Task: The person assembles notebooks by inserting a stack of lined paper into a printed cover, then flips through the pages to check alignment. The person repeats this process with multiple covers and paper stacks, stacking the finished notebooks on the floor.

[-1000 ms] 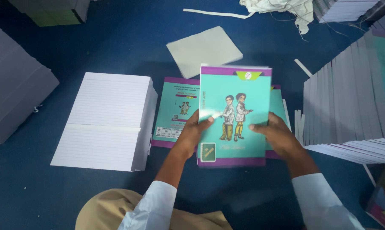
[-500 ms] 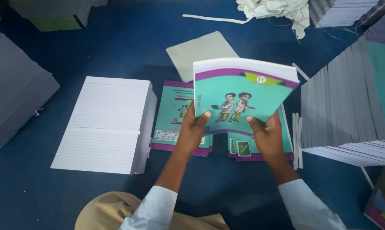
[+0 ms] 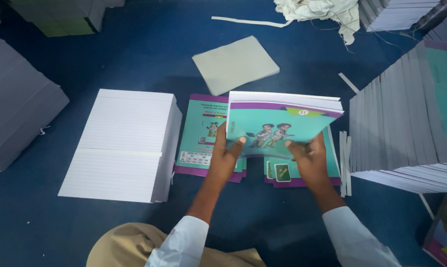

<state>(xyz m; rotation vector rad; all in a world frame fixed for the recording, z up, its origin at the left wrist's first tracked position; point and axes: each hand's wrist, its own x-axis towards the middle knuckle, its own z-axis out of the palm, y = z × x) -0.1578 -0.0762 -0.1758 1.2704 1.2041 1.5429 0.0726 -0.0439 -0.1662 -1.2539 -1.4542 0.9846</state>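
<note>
I hold a notebook (image 3: 278, 121) with a teal and purple cover showing two cartoon figures, tilted up off the floor with its white page edges at the top. My left hand (image 3: 227, 154) grips its lower left edge and my right hand (image 3: 308, 157) grips its lower right. Beneath it lie flat teal and purple covers (image 3: 203, 136) spread open on the blue floor (image 3: 134, 54).
A tall stack of white lined paper (image 3: 122, 143) sits left of the covers. A loose grey sheet (image 3: 236, 64) lies beyond. Leaning stacks of notebooks (image 3: 406, 128) crowd the right, grey stacks (image 3: 16, 109) the left, and white cloth (image 3: 322, 10) lies at the top.
The notebook has been lifted from lying flat on the covers and tilted up toward me, its bottom edge raised in both hands.
</note>
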